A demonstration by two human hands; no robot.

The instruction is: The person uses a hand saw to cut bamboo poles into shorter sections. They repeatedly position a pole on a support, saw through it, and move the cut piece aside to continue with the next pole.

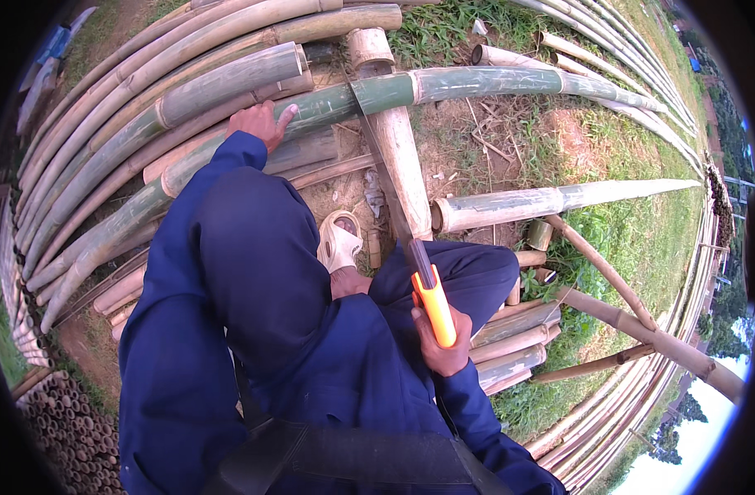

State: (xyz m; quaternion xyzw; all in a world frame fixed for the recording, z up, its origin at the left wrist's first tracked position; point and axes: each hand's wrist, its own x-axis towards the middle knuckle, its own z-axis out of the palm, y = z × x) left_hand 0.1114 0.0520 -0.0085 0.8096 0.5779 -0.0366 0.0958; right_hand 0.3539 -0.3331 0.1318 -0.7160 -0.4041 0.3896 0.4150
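A long green bamboo pole point(493, 82) runs across in front of me, resting over a thick upright-lying bamboo post point(406, 157). My left hand point(262, 124) lies on the pole to the left of the post, thumb apart from the other fingers, pressing on its top. In my right hand point(445, 346) is the orange handle of a handsaw point(391, 194), fingers wrapped round it near my right knee. The saw's long dark blade reaches away from me, and its far part lies against the green pole close to the post.
Several bamboo poles point(229, 41) lie stacked at the left, with more at the far right. One cut pole point(509, 206) points right from beside the post. Short bamboo lengths point(509, 355) are piled near my right knee. Poles propped together point(641, 330) stand at the right. My sandalled foot point(342, 239) is below the pole.
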